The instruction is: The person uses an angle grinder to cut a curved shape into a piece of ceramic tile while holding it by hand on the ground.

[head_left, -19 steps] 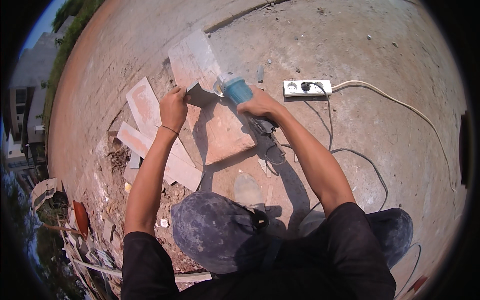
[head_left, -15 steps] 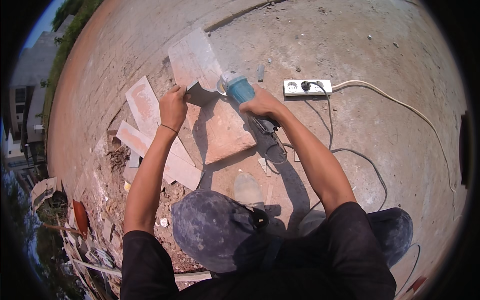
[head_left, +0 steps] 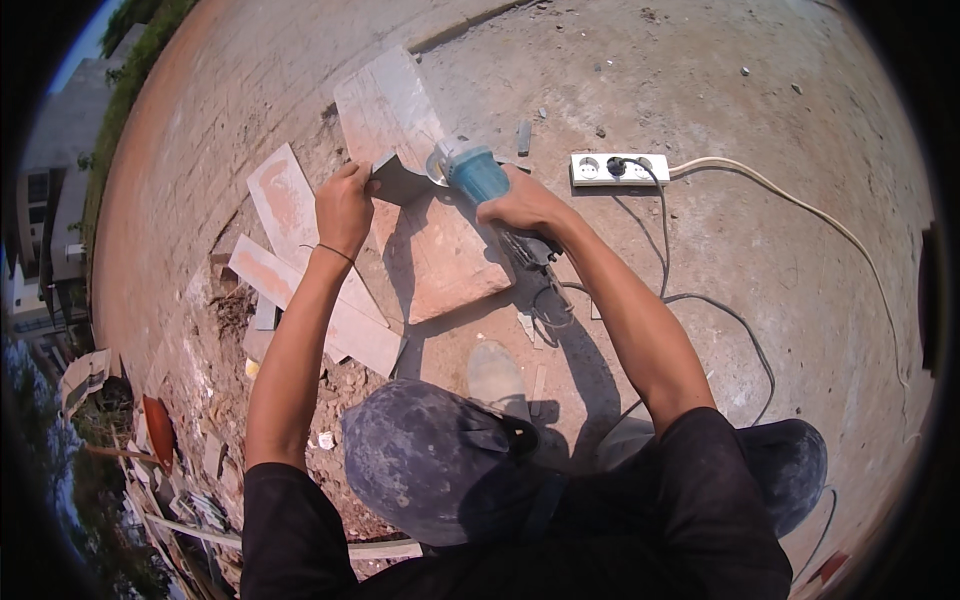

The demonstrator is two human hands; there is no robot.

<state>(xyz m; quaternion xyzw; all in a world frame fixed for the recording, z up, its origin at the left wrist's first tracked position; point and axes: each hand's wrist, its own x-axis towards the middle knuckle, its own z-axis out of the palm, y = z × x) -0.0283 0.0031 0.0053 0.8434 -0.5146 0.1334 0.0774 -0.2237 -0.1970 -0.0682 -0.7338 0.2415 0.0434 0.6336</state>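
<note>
The right hand (head_left: pixel 525 203) grips a blue, cylindrical-bodied angle grinder (head_left: pixel 478 173) over the right edge of a dusty, reddish rectangular slab (head_left: pixel 455 255), its long axis slanting from near right to far left, disc end foremost. The left hand (head_left: pixel 343 207) pinches a thin, flat, dark-grey tile piece (head_left: pixel 402 183), its length running rightward to the disc.

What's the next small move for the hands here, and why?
Probably ease the grinder slightly along the tile, with the left hand holding firm. The disc is right at the tile's right end, the right hand grips the grinder's body, and the left hand pinches the tile's left end, clear of the disc.
</note>
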